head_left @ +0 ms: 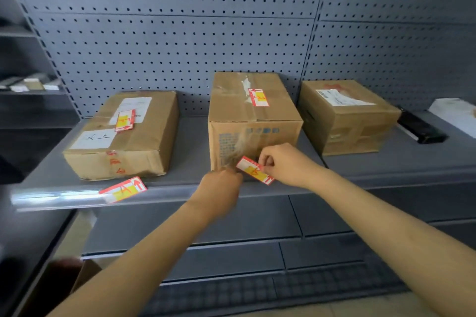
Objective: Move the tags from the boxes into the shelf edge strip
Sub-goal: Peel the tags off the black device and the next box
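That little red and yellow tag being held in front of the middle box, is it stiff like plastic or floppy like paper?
Probably thin card or paper. The tag stays flat though the right hand pinches only one edge, so it seems fairly stiff and very light. The tag in the shelf edge strip sits crooked, so these likely slide and skew easily.

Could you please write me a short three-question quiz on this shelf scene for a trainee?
1. True or false: a tag already sits at the shelf edge strip.
2. How many boxes still carry a red-and-yellow tag on top?
3. Which hand has the loose tag in its grip? A) left B) right

Key
1. True; it sits tilted at the strip, below the left box.
2. Two: the left box and the middle box. The right box bears only a white label.
3. B; the right hand pinches it, while the left hand is blurred beside it.
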{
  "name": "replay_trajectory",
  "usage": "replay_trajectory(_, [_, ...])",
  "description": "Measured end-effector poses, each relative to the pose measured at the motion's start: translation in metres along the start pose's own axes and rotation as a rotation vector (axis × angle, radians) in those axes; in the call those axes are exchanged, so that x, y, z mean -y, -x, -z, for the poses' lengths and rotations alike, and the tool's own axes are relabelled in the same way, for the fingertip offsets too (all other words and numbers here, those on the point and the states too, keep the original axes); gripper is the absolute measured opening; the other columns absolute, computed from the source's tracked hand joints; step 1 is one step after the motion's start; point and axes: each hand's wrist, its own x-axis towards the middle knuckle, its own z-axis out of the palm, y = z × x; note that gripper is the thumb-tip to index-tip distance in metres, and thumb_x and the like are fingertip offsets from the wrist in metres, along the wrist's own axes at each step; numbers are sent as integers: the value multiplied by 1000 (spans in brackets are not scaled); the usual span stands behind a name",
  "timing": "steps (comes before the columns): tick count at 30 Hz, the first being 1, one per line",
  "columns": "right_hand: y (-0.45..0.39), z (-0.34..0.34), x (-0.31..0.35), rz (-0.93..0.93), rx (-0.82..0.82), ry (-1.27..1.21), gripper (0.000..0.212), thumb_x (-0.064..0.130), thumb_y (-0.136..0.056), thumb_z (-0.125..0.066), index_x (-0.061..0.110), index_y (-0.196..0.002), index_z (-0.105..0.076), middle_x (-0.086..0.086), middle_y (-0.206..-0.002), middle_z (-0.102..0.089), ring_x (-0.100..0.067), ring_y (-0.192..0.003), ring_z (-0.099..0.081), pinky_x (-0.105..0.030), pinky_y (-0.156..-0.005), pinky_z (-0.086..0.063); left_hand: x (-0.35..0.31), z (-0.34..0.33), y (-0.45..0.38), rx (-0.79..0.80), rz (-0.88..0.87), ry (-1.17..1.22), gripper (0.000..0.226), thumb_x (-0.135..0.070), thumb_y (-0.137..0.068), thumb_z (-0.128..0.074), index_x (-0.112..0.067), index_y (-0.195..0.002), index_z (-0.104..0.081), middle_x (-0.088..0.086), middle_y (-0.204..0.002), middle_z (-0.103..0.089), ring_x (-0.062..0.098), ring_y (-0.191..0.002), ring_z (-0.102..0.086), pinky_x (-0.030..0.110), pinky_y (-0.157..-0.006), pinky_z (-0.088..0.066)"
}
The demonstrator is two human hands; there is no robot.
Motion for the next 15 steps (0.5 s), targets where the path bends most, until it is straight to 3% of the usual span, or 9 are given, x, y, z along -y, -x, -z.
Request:
replay_trajectory(6, [-5,-10,-5,1,-52,-74,8,11,-88,-63,17,-91,-67,1,-87,-69,-16,-79,-65,-41,-75,-57,-5,3,0,-15,17,2,25,-9,-91,-48,-12,-113,-58,8,-125,-55,29,-107,-58,39,-80,-49])
replay_trajectory(15, [-8,-23,-3,67,-74,-123,6,10,-86,-69,12,-91,-69,-2,-86,-69,-16,-78,-64,-41,-74,-57,-7,8,3,75,40,75,32,1,-87,-48,-8,-116,-56,14,-124,-56,32,-112,-56,40,-89,-49])
